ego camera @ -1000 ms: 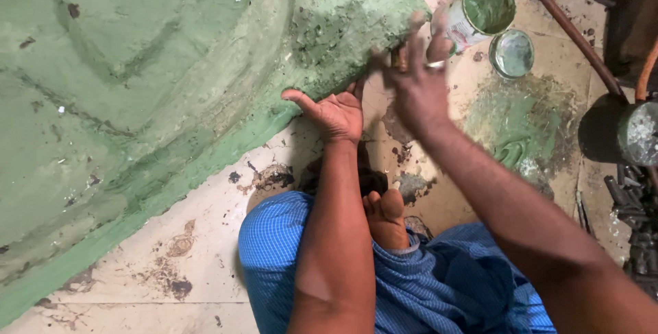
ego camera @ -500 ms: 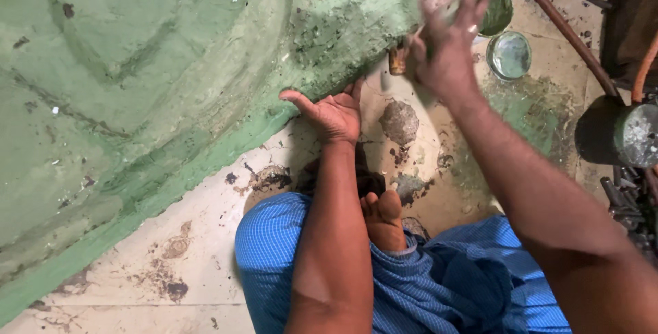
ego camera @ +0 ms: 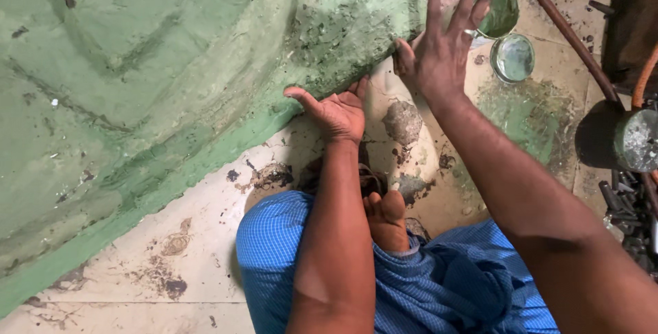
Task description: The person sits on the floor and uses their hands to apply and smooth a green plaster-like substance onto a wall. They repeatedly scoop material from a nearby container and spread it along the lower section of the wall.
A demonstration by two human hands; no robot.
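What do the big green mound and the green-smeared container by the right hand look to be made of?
Green mound: probably wet plaster, clay or cement, matte and coarse, with smear ridges and dark flecks.
Container: likely a metal or plastic can, glossy with green paint; the coating hides the base material.
Floor: looks like stained, pale concrete.

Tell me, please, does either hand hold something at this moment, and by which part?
Nothing is held. The left hand rests open, palm up, against the edge of the green surface. The right hand is open with fingers spread, near the green tin.
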